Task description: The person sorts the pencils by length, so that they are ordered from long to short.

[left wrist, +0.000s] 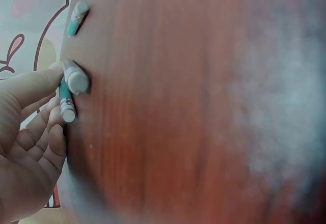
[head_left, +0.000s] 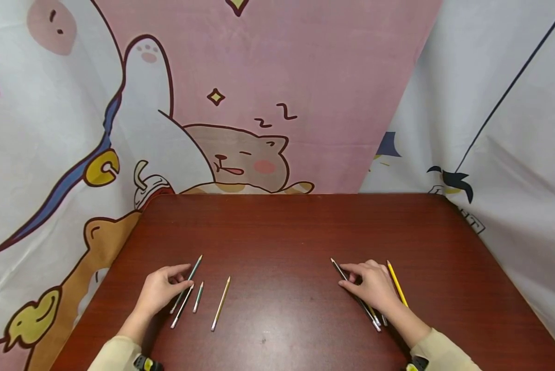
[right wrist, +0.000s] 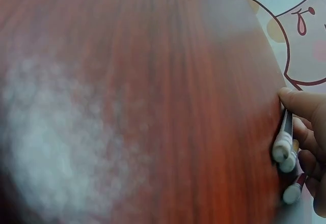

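In the head view my left hand pinches a green pencil, thumb and index finger on opposite sides. A whitish-grey pencil lies beside it, its tip by the thumb. Just right are a short green pencil and a gold pencil. My right hand holds a black pencil between thumb and index finger. Under that hand, other pencils show mostly their eraser ends, one dark red in the right wrist view. A yellow pencil lies right of the hand.
All the pencils lie on a glossy red-brown table. A cartoon-printed cloth hangs behind the table's far edge and along its sides. Bright glare covers part of the tabletop in both wrist views.
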### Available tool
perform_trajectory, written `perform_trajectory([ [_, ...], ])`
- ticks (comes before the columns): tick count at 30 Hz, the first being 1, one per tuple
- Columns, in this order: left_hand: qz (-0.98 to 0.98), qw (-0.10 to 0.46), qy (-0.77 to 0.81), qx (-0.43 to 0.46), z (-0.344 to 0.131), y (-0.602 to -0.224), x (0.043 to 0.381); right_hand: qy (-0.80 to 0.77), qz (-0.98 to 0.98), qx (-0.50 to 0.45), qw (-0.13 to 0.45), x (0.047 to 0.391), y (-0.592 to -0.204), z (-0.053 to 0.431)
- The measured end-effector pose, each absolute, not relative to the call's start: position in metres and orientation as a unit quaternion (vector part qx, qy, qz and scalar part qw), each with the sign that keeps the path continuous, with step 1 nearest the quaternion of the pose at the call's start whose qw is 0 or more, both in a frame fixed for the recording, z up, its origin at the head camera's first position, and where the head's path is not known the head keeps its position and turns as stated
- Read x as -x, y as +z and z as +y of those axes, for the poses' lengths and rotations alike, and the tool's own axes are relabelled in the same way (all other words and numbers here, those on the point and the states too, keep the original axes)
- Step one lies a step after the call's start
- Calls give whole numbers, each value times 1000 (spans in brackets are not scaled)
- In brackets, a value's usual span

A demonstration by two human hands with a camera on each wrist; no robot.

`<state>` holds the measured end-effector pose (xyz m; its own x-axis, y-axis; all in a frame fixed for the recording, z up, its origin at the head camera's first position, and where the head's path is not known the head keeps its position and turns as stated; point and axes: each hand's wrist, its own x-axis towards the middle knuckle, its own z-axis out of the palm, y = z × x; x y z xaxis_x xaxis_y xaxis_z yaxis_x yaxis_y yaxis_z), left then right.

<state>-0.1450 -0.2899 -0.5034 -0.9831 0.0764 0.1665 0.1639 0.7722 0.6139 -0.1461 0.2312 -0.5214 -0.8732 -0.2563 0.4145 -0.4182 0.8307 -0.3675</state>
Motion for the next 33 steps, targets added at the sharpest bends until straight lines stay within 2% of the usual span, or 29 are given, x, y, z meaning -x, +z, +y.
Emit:
perform_trajectory([
  [12, -942, 66, -326, 50, -288, -503, 146, 219, -935, -172, 222, 147, -521, 224],
  [20, -944, 61, -322, 38, -289, -503, 145, 221, -941, -155, 205, 147, -521, 216],
  [33, -944, 69, -322, 20, -290, -505, 146, 188, -947, -141, 221, 151, -519, 208],
])
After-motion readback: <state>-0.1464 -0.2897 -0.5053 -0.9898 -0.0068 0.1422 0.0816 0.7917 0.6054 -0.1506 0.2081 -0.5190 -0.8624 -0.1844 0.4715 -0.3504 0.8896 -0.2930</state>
